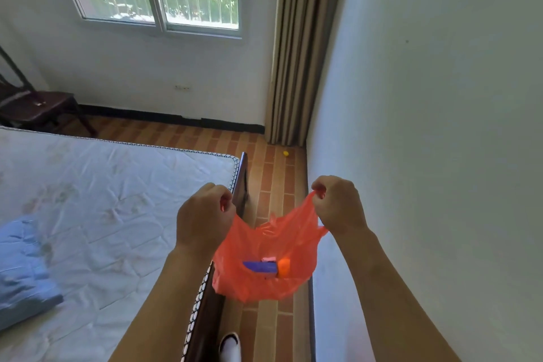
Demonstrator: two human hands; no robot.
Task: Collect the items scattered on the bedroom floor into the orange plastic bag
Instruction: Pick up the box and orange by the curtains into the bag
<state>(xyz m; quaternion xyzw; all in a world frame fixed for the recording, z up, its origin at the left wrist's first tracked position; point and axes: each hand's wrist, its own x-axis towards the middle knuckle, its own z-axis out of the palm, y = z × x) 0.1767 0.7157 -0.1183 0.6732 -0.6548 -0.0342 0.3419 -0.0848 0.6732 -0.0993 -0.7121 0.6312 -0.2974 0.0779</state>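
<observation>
The orange plastic bag (258,247) hangs open in the air between my hands, above the narrow strip of floor beside the bed. My left hand (204,214) pinches its left handle and my right hand (338,204) pinches its right handle, pulling the mouth apart. Inside the bag lie a blue-purple item (261,267), a small pink item (269,259) and an orange item (283,267). A small yellow item (285,153) rests on the floor far ahead, near the curtain.
The bed with a white mattress (111,203) and a blue pillow (23,270) fills the left. A white wall (426,126) closes the right side. A striped curtain (296,47), a window and a dark wooden chair (38,109) stand at the far end. My white shoe (230,347) shows below.
</observation>
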